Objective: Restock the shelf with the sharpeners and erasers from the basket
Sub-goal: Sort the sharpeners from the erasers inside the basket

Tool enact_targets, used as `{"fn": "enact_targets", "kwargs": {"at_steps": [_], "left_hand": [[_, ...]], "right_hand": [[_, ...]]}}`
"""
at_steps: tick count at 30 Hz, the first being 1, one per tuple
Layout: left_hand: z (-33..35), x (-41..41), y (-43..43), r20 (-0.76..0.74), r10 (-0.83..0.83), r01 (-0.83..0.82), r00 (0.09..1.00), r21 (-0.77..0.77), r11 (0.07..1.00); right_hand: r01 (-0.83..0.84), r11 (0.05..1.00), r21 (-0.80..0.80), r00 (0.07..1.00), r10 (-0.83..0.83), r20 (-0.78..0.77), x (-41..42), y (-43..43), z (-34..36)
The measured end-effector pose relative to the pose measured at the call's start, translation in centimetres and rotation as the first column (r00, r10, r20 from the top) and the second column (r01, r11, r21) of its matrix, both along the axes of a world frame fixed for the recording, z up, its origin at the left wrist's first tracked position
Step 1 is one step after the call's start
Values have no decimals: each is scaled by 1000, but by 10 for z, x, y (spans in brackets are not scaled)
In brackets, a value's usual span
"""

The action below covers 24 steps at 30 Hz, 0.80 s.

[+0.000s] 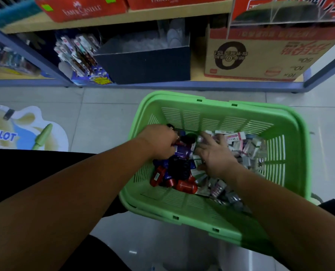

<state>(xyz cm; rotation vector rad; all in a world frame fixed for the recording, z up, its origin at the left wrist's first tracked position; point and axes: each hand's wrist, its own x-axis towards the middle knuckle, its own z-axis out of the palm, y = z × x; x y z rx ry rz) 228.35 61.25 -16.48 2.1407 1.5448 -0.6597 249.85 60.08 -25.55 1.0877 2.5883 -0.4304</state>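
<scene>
Left hand [158,141] reaches into the left half of a green plastic basket [221,120], its fingers curled down among a heap of red, purple and black sharpeners [180,173]. The fingertips are hidden under the hand, so whether they have hold of a sharpener cannot be told. Right hand [215,153] lies just beside it, nearer the basket's middle, palm down with fingers spread and relaxed. It rests on small white and pink boxed erasers [239,139] and grips nothing. The sharpeners fill the basket's left side and the erasers its right side; the two heaps touch in the middle. Both bare forearms come in over the basket's near rim.

The basket stands on a pale tiled floor [104,118]. Beyond its far rim is a low shelf [123,18]. On the bottom level, straight beyond the basket, sits a dark open box [143,63]. Right of that box is a brown cardboard carton [260,55]; left of it are hanging pen packs [78,53]. Red Faber-Castell boxes [78,8] sit on the level above. Left of the basket, a Pilot floor sticker [26,130].
</scene>
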Motion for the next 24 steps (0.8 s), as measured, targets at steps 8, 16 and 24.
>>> {"fn": "enact_targets", "kwargs": {"at_steps": [8, 16, 24], "left_hand": [[-9, 24, -19, -221, -115, 131, 968, 58, 990], [-53, 80, -6, 429, 450, -405, 783, -197, 893], [-95, 118, -26, 217, 441, -442, 871, -47, 896]], "right_hand": [[66, 998, -23, 992, -68, -104, 10, 7, 27], [318, 946, -66, 948, -319, -2, 46, 21, 86], [445, 896, 3, 895, -445, 24, 72, 11, 90]]}}
